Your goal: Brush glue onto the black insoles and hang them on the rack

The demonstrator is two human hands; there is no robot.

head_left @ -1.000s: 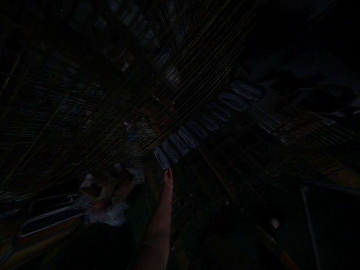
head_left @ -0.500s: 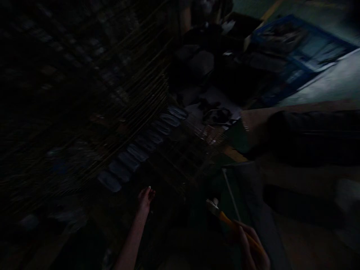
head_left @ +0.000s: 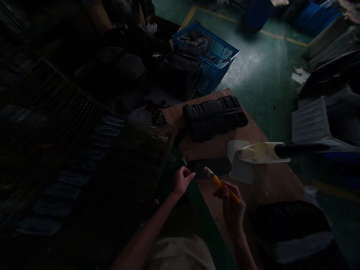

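Observation:
A dark, flat sole-shaped pad [head_left: 209, 167] lies on the wooden board. My left hand [head_left: 182, 182] is at its left end, thumb and fingers closed at the edge; the grip is partly hidden in the dark. In my right hand [head_left: 232, 200] is a brush [head_left: 217, 180] with a yellow handle, its pale bristles over the pad's near edge. A cream-coloured holder [head_left: 260, 153] with a dark handle-like part stands to the right, on a whitish sheet [head_left: 239, 174].
A black ribbed bundle [head_left: 215, 117] lies on the board [head_left: 270, 180]; another dark bundle [head_left: 292, 221] is at lower right. On the left stands a wire rack [head_left: 152, 132] with a row of pale soles [head_left: 63, 190]. Beyond are a blue crate [head_left: 212, 77] and another person's arm [head_left: 98, 17].
The view has swung right, bringing the board into the middle. My left hand has come from beside the rack to the pad; the brush in my right hand is now over the pad.

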